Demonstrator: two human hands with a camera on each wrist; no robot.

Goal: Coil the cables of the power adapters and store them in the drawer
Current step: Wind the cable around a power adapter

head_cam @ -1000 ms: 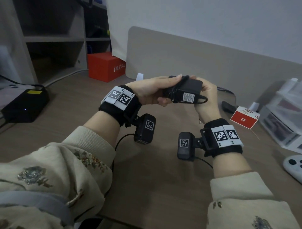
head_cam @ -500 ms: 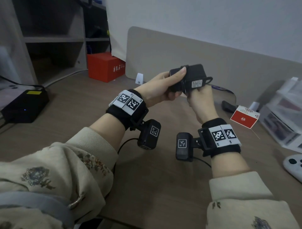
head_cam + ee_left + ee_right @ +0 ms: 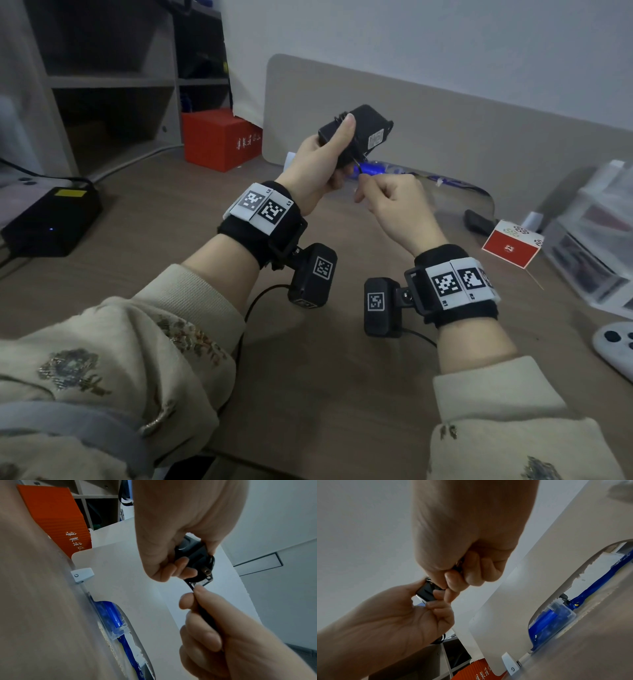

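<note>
The black power adapter point(image 3: 356, 135) is held above the far middle of the desk point(image 3: 308, 377), gripped by the curled left hand point(image 3: 320, 168), presumably so the body stays steady while its cable point(image 3: 189, 586) is pinched by the right hand point(image 3: 394, 205) just below, likely to tuck the end. At the right edge, clear drawers point(image 3: 596, 233) sit on the desk; their contents cannot be made out.
</note>
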